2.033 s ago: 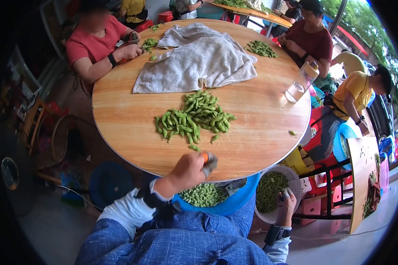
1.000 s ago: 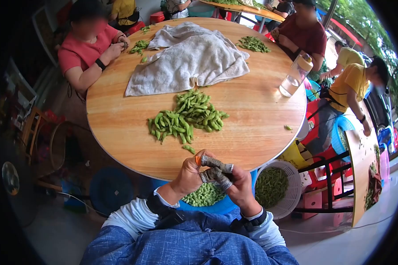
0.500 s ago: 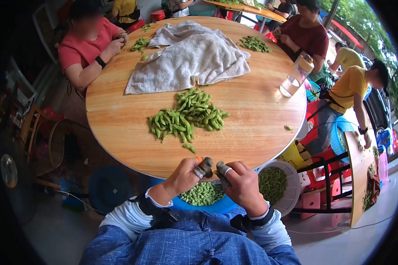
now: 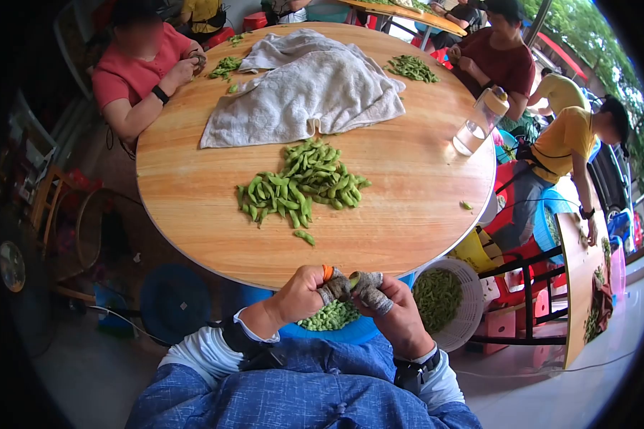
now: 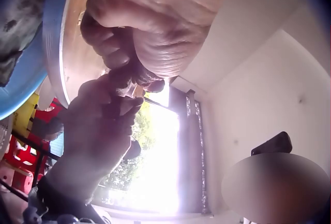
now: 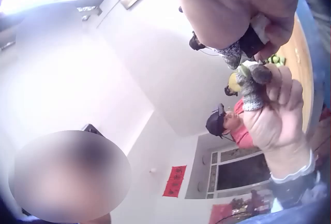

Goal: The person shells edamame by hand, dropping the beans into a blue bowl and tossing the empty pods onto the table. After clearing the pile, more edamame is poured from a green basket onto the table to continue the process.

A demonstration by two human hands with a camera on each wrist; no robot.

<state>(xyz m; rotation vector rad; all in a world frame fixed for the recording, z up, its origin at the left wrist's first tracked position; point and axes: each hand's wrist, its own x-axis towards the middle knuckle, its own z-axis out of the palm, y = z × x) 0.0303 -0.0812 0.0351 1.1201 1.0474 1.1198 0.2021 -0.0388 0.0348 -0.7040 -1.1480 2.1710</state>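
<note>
In the head view, my left hand (image 4: 293, 300) and right hand (image 4: 401, 318) meet over a blue basin (image 4: 358, 333) of shelled green beans (image 4: 329, 317). Grey wraps cover thumb and fingertips on both, and an orange band circles one left finger. Between the fingertips both hands pinch a green pod (image 4: 353, 283), mostly hidden. The right wrist view shows the pod (image 6: 243, 70) at the wrapped fingers of the left hand (image 6: 276, 112), just below the right hand (image 6: 238, 11). A pile of pods (image 4: 300, 186) lies on the round table (image 4: 193, 214), one loose pod (image 4: 304, 237) nearer me.
A crumpled grey towel (image 4: 308, 93) lies beyond the pile, and a clear bottle (image 4: 479, 123) stands at the table's right. A white basket (image 4: 472, 314) of pods is beside the blue basin. Several people work around, with small pod heaps (image 4: 412, 68) by those across the table.
The right hand came up from the white basket to meet the left over the basin. Since half a second ago the fingertips have closed together around a pod.
</note>
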